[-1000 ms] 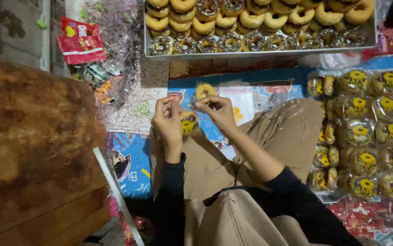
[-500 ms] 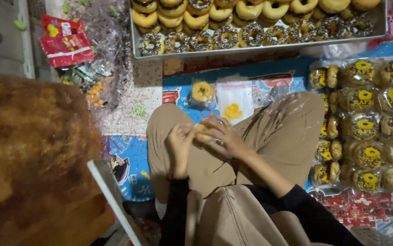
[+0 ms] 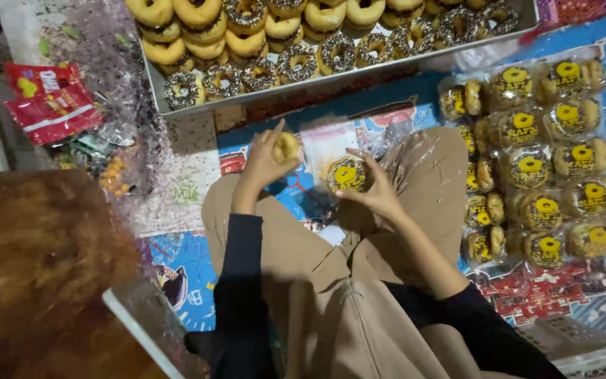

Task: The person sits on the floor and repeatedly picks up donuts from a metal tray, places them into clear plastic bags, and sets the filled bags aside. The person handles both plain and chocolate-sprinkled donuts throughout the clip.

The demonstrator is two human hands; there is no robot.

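**Both hands full over the lap: a plain doughnut and a clear bag**

The left hand is closed around a plain yellow doughnut, fingers curled over its near side, thumb up. The right hand pinches a clear plastic bag by its lower part — the bag stands open towards the doughnut and carries a round yellow label just above the fingertips. Doughnut and bag mouth are just beside each other; whether they touch cannot be told.

Taking the metal tray as the landmark: both hands sit just below its near edge, over the person's tan trousers, knees spread either side. The tray itself holds rows of doughnuts, plain yellow ones at the far side, sprinkle-covered ones along the near edge. To the right of the tray and a little nearer lies a block of already bagged doughnuts, each with the same yellow label, laid in rows on the blue printed mat. To the left of the tray lie red snack packets and crumpled clear wrapping — well apart from the hands. A brown wooden surface fills the near-left corner.
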